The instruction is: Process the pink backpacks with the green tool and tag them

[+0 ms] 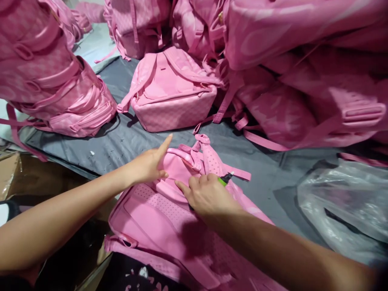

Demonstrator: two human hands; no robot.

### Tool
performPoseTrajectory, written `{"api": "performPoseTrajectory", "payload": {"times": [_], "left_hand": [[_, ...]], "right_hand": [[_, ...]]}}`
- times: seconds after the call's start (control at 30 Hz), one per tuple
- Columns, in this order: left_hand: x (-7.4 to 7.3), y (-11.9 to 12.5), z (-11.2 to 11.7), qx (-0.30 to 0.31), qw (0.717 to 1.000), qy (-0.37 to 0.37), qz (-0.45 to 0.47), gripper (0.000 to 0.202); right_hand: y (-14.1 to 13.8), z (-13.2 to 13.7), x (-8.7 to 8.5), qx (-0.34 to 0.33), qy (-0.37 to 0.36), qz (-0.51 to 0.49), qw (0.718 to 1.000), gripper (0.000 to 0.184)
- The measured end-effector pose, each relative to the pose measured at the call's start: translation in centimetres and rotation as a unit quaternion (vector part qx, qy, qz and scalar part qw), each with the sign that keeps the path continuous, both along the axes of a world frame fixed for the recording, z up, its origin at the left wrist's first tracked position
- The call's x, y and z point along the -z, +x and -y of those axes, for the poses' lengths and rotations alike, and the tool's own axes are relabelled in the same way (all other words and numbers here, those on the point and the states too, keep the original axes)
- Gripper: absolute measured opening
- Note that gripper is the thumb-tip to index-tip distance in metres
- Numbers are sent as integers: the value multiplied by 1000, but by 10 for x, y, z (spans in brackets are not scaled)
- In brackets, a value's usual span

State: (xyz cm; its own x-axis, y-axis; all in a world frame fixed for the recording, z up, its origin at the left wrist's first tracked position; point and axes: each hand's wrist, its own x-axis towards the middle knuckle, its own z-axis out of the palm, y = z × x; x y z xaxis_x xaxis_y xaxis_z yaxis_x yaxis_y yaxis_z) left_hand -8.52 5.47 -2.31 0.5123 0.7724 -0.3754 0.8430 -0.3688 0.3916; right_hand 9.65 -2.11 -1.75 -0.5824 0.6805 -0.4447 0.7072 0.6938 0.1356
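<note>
Foreground: pink backpack (pixel 145 222), back panel up, at the near side of the grey-covered table (pixel 273 178).
The left hand (pixel 150 165) is loosely extended over the bag's top, gripping nothing visible; contact cannot be confirmed. The right hand (pixel 209 194) curls around a green-and-black tool (pixel 226 178), its pale tip projecting beside the perforated strap (pixel 212 159). Caution: wrist rotation could press the tip against the strap and damage it; poor support at the lower end could let the bag slide.

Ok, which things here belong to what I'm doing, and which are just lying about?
In use:
near bag
green tool, in the right hand

Probably just lying about:
bag behind
left bag pile
right bag pile
clear plastic
carton
</note>
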Motion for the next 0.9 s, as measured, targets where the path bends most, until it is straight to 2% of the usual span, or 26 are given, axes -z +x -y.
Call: {"api": "performPoseTrajectory", "payload": {"times": [0.13,0.23,0.37,0.4,0.47,0.53,0.6,0.67,0.73,0.83,0.9], "left_hand": [[-3,2,-4,17,1000,-21,-16,112],[0,2,-6,15,1000,-18,4,110],[6,-4,-6,11,999,-20,25,107],[7,-7,-3,4,999,-1,35,104],[8,-14,7,-5,994,91,66,90],[10,-22,22,41,974,202,99,68],[13,-30,38,119,953,257,107,48],[19,-37,49,173,945,261,95,31],[28,-45,54,175,942,267,100,21],[38,-54,53,161,937,273,147,21],[40,-56,51,153,936,268,169,23]], "right_hand": [[12,4,12,-41,55,-35,997,44],[6,-6,9,-89,24,-41,995,42],[-15,-18,3,-55,36,-57,996,37],[-18,-19,3,-37,48,-58,996,39],[-20,-19,6,-13,64,-65,996,41],[-17,-19,9,-11,69,-63,996,39],[-14,-19,9,-24,67,-49,996,37],[-12,-19,8,-30,60,-39,997,37],[-11,-20,8,-25,52,-51,997,35],[-9,-20,12,-17,50,-86,995,29],[-6,-19,18,-22,72,-107,991,27]]}}
